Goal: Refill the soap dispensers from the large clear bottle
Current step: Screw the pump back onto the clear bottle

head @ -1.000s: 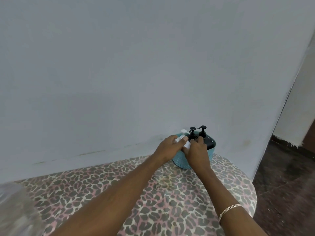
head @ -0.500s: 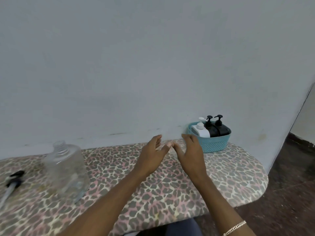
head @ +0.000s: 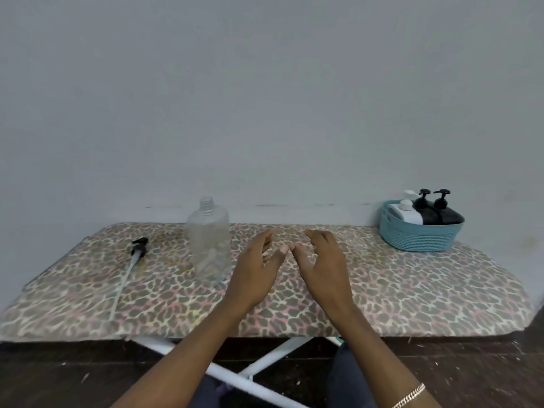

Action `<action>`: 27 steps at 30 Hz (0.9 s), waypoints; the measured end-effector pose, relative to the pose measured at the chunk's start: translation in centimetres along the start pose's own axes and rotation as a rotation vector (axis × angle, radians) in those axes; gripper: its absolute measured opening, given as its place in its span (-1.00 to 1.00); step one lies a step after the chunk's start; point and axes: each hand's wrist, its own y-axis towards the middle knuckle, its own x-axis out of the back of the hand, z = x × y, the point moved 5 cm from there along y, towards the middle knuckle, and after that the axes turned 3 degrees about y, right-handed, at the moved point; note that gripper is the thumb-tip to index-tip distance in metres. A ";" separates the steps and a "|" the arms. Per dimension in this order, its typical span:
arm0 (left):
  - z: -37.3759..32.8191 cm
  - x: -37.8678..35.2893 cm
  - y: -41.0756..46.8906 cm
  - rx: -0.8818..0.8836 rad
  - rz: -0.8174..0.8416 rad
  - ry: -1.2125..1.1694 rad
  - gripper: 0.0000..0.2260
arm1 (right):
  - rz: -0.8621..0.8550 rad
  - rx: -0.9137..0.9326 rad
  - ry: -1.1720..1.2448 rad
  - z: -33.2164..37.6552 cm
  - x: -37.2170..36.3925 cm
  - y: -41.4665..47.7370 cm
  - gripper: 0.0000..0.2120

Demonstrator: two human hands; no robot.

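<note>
The large clear bottle [head: 209, 240] stands upright and uncapped on the leopard-print board [head: 412, 290], left of centre. Its black pump with a long tube [head: 132, 260] lies flat on the board further left. A teal basket [head: 418, 234] at the far right holds a white dispenser [head: 407, 213] and two black dispensers [head: 435, 212]. My left hand [head: 259, 269] and my right hand [head: 321, 266] hover over the middle of the board, fingers spread, thumbs nearly touching, holding nothing. My left hand is just right of the bottle, apart from it.
A plain grey wall runs behind the board. White crossed legs [head: 265, 360] show under the board's front edge, above a dark floor [head: 59, 378]. A bracelet [head: 409, 396] is on my right wrist.
Both hands left the dispensers in the basket and drew back to the middle of the board, empty. The view swung left and pulled back, bringing the clear bottle and pump into sight.
</note>
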 end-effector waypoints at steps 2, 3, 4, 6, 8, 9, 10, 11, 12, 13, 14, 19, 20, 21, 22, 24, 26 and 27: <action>0.1 1.3 -1.2 -0.012 -0.020 0.007 -0.37 | 0.016 0.007 0.023 0.9 -0.9 -0.7 -0.50; 0.2 2.2 -2.0 -0.017 -0.039 0.017 -0.37 | 0.021 0.014 0.037 1.5 -1.5 -1.2 -0.51; 0.3 3.2 -2.8 -0.024 -0.062 0.025 -0.38 | 0.027 0.026 0.051 2.3 -2.0 -1.6 -0.53; 0.5 5.1 -4.2 -0.032 -0.109 0.038 -0.43 | 0.048 0.051 0.069 3.5 -3.2 -2.5 -0.55; 1.1 7.1 -5.5 -0.037 -0.160 0.066 -0.49 | 0.065 0.074 0.093 4.9 -4.3 -3.2 -0.57; 1.4 8.1 -6.0 -0.036 -0.182 0.079 -0.51 | 0.077 0.082 0.108 5.6 -4.9 -3.5 -0.58; 1.7 9.1 -6.5 -0.034 -0.206 0.088 -0.54 | 0.092 0.088 0.121 6.2 -5.5 -3.9 -0.59; 2.0 10.1 -6.9 -0.030 -0.231 0.096 -0.57 | 0.108 0.099 0.131 7.0 -6.1 -4.2 -0.60; 2.4 11.2 -7.3 -0.028 -0.255 0.104 -0.61 | 0.122 0.116 0.140 7.7 -6.8 -4.4 -0.61; 2.7 12.2 -7.6 -0.027 -0.281 0.116 -0.64 | 0.135 0.136 0.148 8.5 -7.4 -4.7 -0.62; 3.1 13.2 -7.8 -0.023 -0.307 0.132 -0.67 | 0.150 0.152 0.159 9.3 -8.1 -4.9 -0.62; 5.5 18.5 -8.6 0.029 -0.424 0.220 -0.74 | 0.228 0.216 0.238 13.0 -11.4 -5.7 -0.69; 6.1 19.5 -8.6 0.050 -0.442 0.240 -0.74 | 0.246 0.224 0.252 13.7 -12.3 -5.8 -0.69; 6.8 20.5 -8.6 0.074 -0.458 0.265 -0.74 | 0.268 0.227 0.270 14.3 -13.3 -6.0 -0.69; 7.5 21.4 -8.5 0.097 -0.470 0.292 -0.74 | 0.293 0.226 0.288 15.0 -14.3 -6.0 -0.69; 8.9 22.8 -8.1 0.144 -0.475 0.350 -0.74 | 0.344 0.219 0.304 16.1 -16.6 -5.8 -0.72; 10.4 23.9 -7.4 0.205 -0.447 0.411 -0.74 | 0.387 0.189 0.308 17.2 -19.0 -5.0 -0.78; 11.2 24.3 -7.0 0.240 -0.429 0.436 -0.74 | 0.403 0.168 0.315 17.6 -20.1 -4.4 -0.81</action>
